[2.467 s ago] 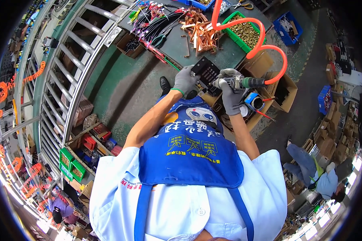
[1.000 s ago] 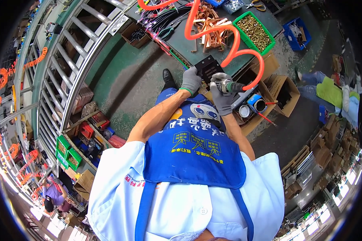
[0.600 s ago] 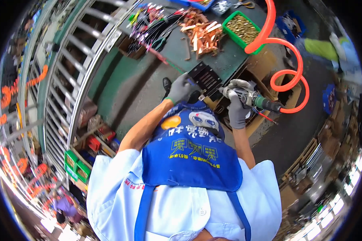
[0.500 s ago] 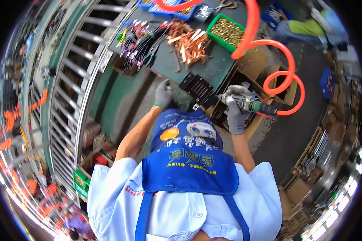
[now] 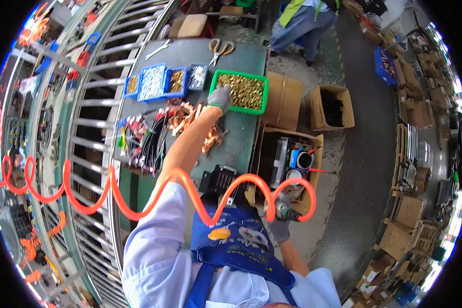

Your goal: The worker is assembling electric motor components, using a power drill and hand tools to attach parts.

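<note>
My left hand (image 5: 220,97), in a grey glove, reaches over the left rim of a green bin (image 5: 265,97) filled with small brass-coloured fasteners (image 5: 246,91). Its fingers are bunched together at the fasteners; whatever they pinch is too small to see. Low on the right, my gloved right hand (image 5: 279,229) is wrapped round an air-powered driver (image 5: 287,211), partly blurred. An orange coiled air hose (image 5: 210,218) runs from the driver across my left arm to the far left. Near my apron, a black slotted metal part (image 5: 222,179) lies on the dark bench (image 5: 241,137).
Copper strips (image 5: 182,119) and wire bundles (image 5: 141,141) lie left of the green bin. Blue bins (image 5: 152,82), scissors (image 5: 220,50) and a wrench (image 5: 158,49) sit farther back. Cardboard boxes (image 5: 282,100) stand right of the bench; another person (image 5: 305,25) is beyond. A roller conveyor (image 5: 95,120) runs along the left.
My left hand has moved from beside the black part forward to the green bin. My right hand has lowered with the driver. The view has shifted, and the hose now stretches across to the left.
</note>
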A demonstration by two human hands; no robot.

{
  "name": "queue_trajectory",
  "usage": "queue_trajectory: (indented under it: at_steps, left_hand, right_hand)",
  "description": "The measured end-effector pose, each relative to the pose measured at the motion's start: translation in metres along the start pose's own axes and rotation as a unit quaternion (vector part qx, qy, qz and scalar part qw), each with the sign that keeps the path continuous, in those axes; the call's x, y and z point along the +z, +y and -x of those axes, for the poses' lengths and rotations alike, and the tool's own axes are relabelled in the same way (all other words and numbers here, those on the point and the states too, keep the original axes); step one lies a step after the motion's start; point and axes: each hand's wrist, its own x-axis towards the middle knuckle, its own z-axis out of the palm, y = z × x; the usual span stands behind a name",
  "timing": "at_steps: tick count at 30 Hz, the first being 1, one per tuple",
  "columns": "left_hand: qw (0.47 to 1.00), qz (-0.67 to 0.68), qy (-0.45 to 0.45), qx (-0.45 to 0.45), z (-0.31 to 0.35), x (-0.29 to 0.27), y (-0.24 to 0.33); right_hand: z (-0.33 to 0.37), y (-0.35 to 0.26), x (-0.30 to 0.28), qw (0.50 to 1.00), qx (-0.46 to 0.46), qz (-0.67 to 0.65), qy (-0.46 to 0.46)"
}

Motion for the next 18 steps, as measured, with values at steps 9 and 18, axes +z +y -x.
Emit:
queue_trajectory:
  at_steps: [9,18]
  left_hand:
    - [0.998,-0.048,-0.026,0.035,-0.037,0.03,-0.001]
    - [0.807,0.567,-0.063,-0.15,-0.06,0.01,-0.018]
  right_hand:
    - [-0.018,-0.019,0.003,0.998,-0.052,0.023,0.027]
    - [-0.049,-0.031,0.011,0.997,-0.047,-0.032,0.05]
